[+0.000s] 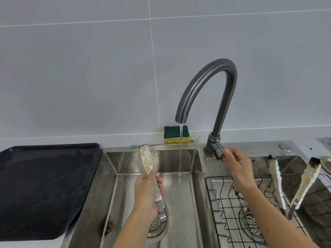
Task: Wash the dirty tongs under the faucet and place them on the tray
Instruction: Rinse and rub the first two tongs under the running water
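My left hand [147, 191] grips a pair of white, brown-stained tongs [146, 159] by the handle, tips pointing up over the left sink basin [186, 208], to the left of the water stream. A thin stream runs from the grey curved faucet [202, 81]. My right hand [236, 169] pinches the faucet lever [219, 153] at the faucet's base. A second pair of dirty tongs [304, 183], tips crusted dark, leans open in the right basin. The black tray [44, 185] lies on the counter to the left of the sink.
A green and yellow sponge [176, 134] stands against the tiled wall behind the sink. A wire rack [232, 212] sits in the right basin over its drain. Dark crumbs speckle the sink rim and basin floor.
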Available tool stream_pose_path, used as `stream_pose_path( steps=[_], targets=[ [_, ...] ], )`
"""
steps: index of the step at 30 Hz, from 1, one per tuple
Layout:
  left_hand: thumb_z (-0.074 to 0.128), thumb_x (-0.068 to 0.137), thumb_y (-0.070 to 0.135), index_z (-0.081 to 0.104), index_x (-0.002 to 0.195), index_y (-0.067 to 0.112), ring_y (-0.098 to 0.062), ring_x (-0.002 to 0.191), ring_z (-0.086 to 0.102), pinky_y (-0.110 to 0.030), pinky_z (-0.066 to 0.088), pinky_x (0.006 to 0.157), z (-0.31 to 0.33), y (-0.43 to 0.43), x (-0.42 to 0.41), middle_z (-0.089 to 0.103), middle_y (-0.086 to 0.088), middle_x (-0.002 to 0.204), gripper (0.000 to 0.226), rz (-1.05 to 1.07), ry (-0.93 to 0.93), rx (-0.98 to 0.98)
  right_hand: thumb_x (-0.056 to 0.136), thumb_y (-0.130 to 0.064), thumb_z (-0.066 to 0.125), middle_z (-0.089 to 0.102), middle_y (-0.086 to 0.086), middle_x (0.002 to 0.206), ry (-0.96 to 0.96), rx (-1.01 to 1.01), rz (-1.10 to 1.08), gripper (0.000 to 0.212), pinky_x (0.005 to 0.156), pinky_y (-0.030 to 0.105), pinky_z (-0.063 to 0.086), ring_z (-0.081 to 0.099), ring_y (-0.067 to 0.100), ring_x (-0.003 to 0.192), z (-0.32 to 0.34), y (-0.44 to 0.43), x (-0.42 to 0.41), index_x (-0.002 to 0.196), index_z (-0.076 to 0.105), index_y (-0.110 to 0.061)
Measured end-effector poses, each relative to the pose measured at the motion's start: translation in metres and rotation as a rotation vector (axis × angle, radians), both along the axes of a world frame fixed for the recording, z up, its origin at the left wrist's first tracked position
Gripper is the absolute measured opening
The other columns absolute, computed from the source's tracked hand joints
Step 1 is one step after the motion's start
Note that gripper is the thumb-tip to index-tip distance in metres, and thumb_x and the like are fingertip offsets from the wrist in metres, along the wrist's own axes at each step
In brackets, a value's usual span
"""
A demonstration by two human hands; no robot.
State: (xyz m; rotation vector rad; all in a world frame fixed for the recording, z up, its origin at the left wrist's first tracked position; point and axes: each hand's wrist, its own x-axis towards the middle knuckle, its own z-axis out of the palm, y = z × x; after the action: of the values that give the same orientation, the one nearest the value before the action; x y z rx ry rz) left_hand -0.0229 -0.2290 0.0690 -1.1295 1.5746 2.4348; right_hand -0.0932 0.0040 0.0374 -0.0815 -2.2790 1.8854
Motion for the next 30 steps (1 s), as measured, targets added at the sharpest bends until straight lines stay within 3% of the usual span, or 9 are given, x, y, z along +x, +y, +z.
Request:
stream_pose_path(
  steps=[2,5,14,18,21,23,26,29,30],
  targets=[
    [0.050,0.096,0.014,0.054,0.082,0.011,-0.014,0.052,0.042,-0.026,0.035,0.046,0.001,0.001,0.000,0.052,-0.006,0.067,0.014,0.001,0.001,0.005,0.087,-0.041,0.056,0.066,0.008,0.083,0.005,-0.008,0.000,0.021,0.090,0.054,0.051,0.060,0.040,0.092,0.001,0.000,0.001,0.085,0.066,-0.023],
    [0.050,0.096,0.014,0.054,0.083,0.011,-0.014,0.052,0.042,-0.026,0.035,0.046,0.002,0.001,0.000,0.052,-0.006,0.067,0.014,0.002,-0.001,0.011,0.071,-0.070,0.058,0.067,0.011,0.085,0.013,-0.044,-0.008,0.046,0.089,0.052,0.052,0.060,0.041,0.093,0.001,0.000,0.002,0.083,0.068,-0.028],
    [0.050,0.096,0.013,0.055,0.086,0.010,-0.014,0.052,0.043,-0.026,0.036,0.047,0.001,0.001,-0.001,0.052,-0.006,0.066,0.012,-0.006,0.002,0.016,0.062,-0.077,0.059,0.067,0.009,0.085,0.021,-0.099,-0.009,0.056,0.089,0.050,0.052,0.060,0.041,0.094,-0.001,0.000,0.002,0.083,0.068,-0.027],
    [0.049,0.096,0.014,0.055,0.084,0.011,-0.013,0.051,0.043,-0.025,0.037,0.044,0.002,0.003,-0.004,0.052,-0.006,0.065,0.013,-0.012,0.003,0.019,0.067,-0.069,0.062,0.070,-0.004,0.078,0.027,-0.121,-0.011,0.047,0.084,0.040,0.050,0.061,0.025,0.085,0.002,0.001,0.004,0.083,0.070,-0.025],
    [0.049,0.096,0.014,0.055,0.083,0.010,-0.014,0.051,0.044,-0.025,0.037,0.045,0.002,0.005,-0.005,0.052,-0.005,0.065,0.014,-0.021,0.005,0.002,0.084,-0.036,0.063,0.071,-0.007,0.077,0.000,-0.164,-0.019,0.018,0.087,0.038,0.048,0.061,0.020,0.086,0.004,0.001,0.003,0.086,0.070,-0.019],
    [0.049,0.096,0.015,0.055,0.085,0.010,-0.013,0.052,0.044,-0.026,0.037,0.045,0.003,0.005,-0.007,0.052,-0.005,0.064,0.013,-0.026,0.013,-0.010,0.088,-0.024,0.062,0.069,-0.003,0.084,-0.021,-0.200,-0.041,0.007,0.090,0.038,0.046,0.061,0.015,0.087,0.009,0.000,0.002,0.088,0.068,-0.019],
    [0.049,0.096,0.014,0.055,0.089,0.009,-0.013,0.052,0.043,-0.025,0.037,0.044,0.005,0.008,-0.009,0.052,-0.005,0.065,0.011,-0.042,0.027,-0.033,0.088,-0.020,0.061,0.063,-0.005,0.092,0.019,-0.198,-0.173,0.013,0.080,0.022,0.041,0.058,-0.005,0.081,0.019,-0.004,0.004,0.099,0.063,-0.013],
    [0.047,0.097,0.014,0.056,0.097,0.007,-0.012,0.051,0.045,-0.022,0.040,0.042,0.007,0.010,-0.011,0.053,-0.004,0.066,0.011,-0.070,0.043,-0.068,0.092,-0.020,0.056,0.059,0.001,0.106,0.084,-0.095,-0.318,0.023,0.075,0.014,0.039,0.054,0.008,0.093,0.027,-0.008,0.003,0.112,0.058,-0.010],
    [0.047,0.097,0.013,0.056,0.101,0.006,-0.012,0.052,0.047,-0.022,0.042,0.043,0.008,0.011,-0.012,0.053,-0.004,0.066,0.012,-0.080,0.051,-0.072,0.092,-0.020,0.055,0.058,-0.001,0.106,0.105,-0.087,-0.353,0.022,0.074,0.010,0.039,0.054,0.004,0.092,0.032,-0.010,0.004,0.112,0.057,-0.010]
  ],
)
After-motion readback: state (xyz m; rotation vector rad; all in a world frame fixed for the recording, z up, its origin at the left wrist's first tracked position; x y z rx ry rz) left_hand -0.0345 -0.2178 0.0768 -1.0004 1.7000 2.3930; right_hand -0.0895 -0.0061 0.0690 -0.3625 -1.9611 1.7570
